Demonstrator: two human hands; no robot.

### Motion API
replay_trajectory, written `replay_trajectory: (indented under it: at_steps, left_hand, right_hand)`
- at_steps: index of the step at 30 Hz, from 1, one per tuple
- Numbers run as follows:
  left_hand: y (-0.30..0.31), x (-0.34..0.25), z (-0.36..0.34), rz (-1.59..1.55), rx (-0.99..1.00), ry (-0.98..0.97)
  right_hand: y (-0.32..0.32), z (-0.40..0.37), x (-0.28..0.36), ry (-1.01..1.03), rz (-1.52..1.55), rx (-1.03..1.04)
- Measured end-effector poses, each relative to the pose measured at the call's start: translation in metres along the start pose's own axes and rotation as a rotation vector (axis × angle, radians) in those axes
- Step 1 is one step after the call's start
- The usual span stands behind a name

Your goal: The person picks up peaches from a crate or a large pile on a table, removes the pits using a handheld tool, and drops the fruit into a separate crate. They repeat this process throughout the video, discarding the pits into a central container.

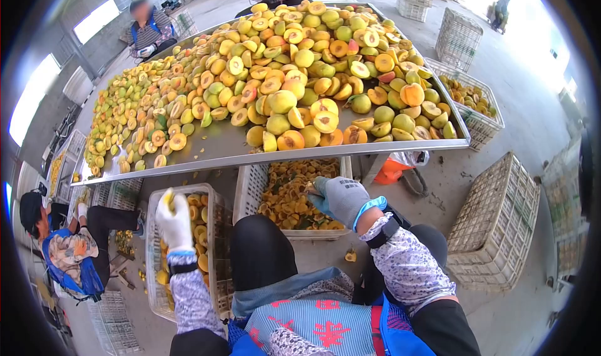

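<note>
My left hand, in a white glove, pinches a yellow peach piece above a clear plastic crate of cut peaches. My right hand, in a grey glove with blue-green fingers, is closed over the right side of a white crate. Something small and brownish shows at its fingertips, too small to name. Inside that crate lie many brownish-orange peach scraps. In front of both hands, a metal table carries a large heap of halved yellow-green peaches.
An orange bag hangs under the table's right side. Stacked crates stand at the right, and another fruit-filled crate sits beside the table. Co-workers sit at the left and behind the table. One peach piece lies on the floor.
</note>
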State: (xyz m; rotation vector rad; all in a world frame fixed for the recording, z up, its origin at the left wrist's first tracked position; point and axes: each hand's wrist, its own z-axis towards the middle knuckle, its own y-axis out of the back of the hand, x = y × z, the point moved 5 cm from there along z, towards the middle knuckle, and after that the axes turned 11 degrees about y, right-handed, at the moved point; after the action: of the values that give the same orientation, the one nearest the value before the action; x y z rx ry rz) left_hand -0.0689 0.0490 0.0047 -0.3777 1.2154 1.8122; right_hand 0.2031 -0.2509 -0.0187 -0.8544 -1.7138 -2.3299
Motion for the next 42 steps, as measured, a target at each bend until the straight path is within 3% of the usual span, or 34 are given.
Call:
replay_trajectory:
  at_steps: [3, 5, 6, 7, 10, 13, 17, 21, 24, 26, 27, 30, 33, 34, 37, 40, 42]
  left_hand:
    - [-0.061, -0.107, 0.009, -0.067, 0.157, -0.252]
    - [-0.114, -0.144, 0.019, -0.031, 0.413, -0.191]
    - [-0.138, -0.157, 0.022, 0.062, 0.477, -0.283]
    - [-0.160, -0.166, 0.024, 0.154, 0.542, -0.375]
    - [-0.200, -0.167, 0.036, 0.412, 0.811, -0.193]
    - [-0.197, -0.169, 0.041, 0.406, 0.726, -0.274]
    - [-0.183, -0.130, 0.058, -0.702, 0.883, 0.403]
    - [-0.156, -0.166, 0.019, -1.283, 1.048, 0.495]
    - [-0.143, -0.210, -0.014, -1.160, 0.772, -0.315]
    - [-0.139, -0.221, -0.029, -0.792, 0.339, -0.873]
    - [-0.149, -0.220, -0.031, -0.817, 0.418, -0.711]
    - [-0.163, -0.224, -0.045, -0.749, 0.266, -0.529]
    - [-0.195, -0.224, -0.054, -1.542, 0.894, 0.422]
    - [-0.194, -0.230, -0.057, -1.433, 0.812, 0.431]
    - [-0.187, -0.232, -0.058, -1.455, 0.842, 0.421]
    - [-0.181, -0.226, -0.053, -1.303, 0.796, 0.267]
    - [-0.182, -0.219, -0.053, -1.342, 0.865, 0.381]
  right_hand:
    - [-0.005, 0.010, -0.003, 0.022, 0.015, -0.007]
    - [-0.004, 0.012, -0.003, 0.020, 0.043, 0.017]
    - [-0.005, 0.013, -0.004, 0.012, 0.066, 0.023]
    - [-0.005, 0.015, -0.004, 0.021, 0.080, 0.014]
    - [-0.003, 0.019, -0.005, 0.041, 0.124, -0.014]
    - [0.005, 0.022, 0.001, 0.058, 0.191, -0.044]
    - [0.020, 0.030, 0.010, 0.057, 0.320, -0.207]
    - [0.020, 0.048, 0.014, 0.032, 0.615, -0.414]
    - [0.026, 0.057, 0.015, 0.049, 0.611, -0.546]
    - [0.023, 0.061, 0.010, 0.031, 0.633, -0.602]
    - [0.023, 0.061, 0.009, 0.033, 0.651, -0.611]
    - [0.016, 0.059, 0.010, 0.065, 0.590, -0.635]
    - [0.010, 0.062, 0.010, 0.001, 0.641, -0.606]
    - [0.007, 0.062, 0.006, -0.032, 0.613, -0.573]
    - [0.001, 0.063, 0.004, 0.009, 0.697, -0.579]
    - [0.001, 0.059, 0.009, 0.034, 0.632, -0.510]
    - [-0.002, 0.059, 0.012, 0.056, 0.575, -0.505]
